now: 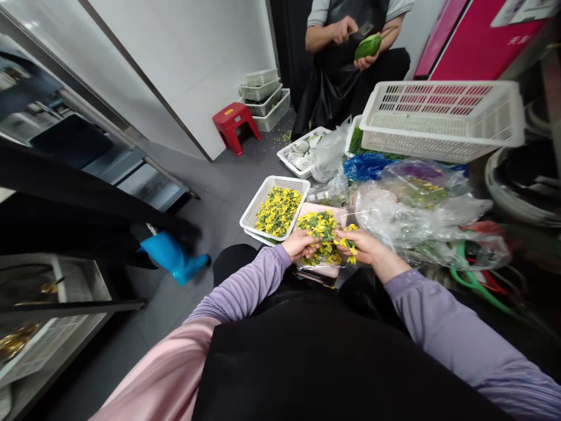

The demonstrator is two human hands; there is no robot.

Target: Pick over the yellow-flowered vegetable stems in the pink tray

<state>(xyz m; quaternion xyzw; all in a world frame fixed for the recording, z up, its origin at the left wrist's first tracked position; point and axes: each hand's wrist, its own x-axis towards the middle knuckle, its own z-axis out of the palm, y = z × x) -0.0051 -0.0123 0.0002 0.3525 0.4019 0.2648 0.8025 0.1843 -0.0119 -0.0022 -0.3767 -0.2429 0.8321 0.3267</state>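
Yellow-flowered green sprigs (pixel 322 225) are bunched in front of me over a pale pink tray (pixel 310 209). My left hand (pixel 300 244) is closed on the near left side of the bunch. On the other side my right hand (pixel 360 242) pinches a few flowering sprigs, some poking out below its fingers. The two hands are close together, with flowers between them. Just beyond my left hand stands a white basket (pixel 246 217) holding many cut yellow flowers and green stems (pixel 279 210). Parts of my fingers are hidden by the flowers.
Clear plastic bags (pixel 385 213) and a blue bag (pixel 363 166) lie to the right, before a large white crate (pixel 438 140). Across from me a person (pixel 346 76) holds a green gourd-like vegetable (pixel 368 47) and a tool. A red stool (pixel 236 120) and blue boot (pixel 173 254) are leftward.
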